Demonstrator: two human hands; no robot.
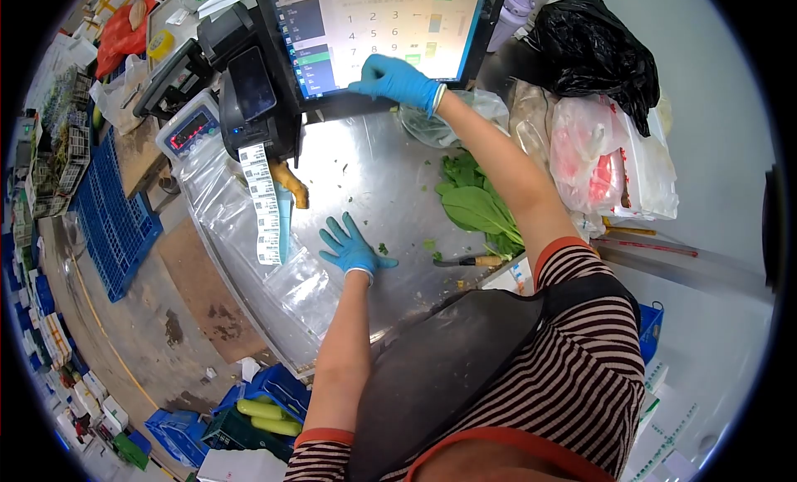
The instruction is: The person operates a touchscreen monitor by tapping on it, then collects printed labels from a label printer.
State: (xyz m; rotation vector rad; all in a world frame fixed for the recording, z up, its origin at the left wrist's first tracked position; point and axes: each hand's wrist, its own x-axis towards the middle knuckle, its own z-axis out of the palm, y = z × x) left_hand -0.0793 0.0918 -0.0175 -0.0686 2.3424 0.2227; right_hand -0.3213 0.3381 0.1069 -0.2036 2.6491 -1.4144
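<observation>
My left hand, in a blue glove, lies flat with fingers spread on the metal tabletop and holds nothing. My right hand, also blue-gloved, is in front of the lower part of a lit touchscreen showing a number pad. Its fingers are mostly curled, with one pointing left and no object in them; whether it touches the glass I cannot tell. Left of my left hand hangs a strip of printed labels from a black printer. A brown root, perhaps ginger, lies beside the strip.
Leafy greens and a knife with a wooden handle lie on the right of the table. Plastic bags and a black bag sit beyond. A scale display stands left; blue crates are below.
</observation>
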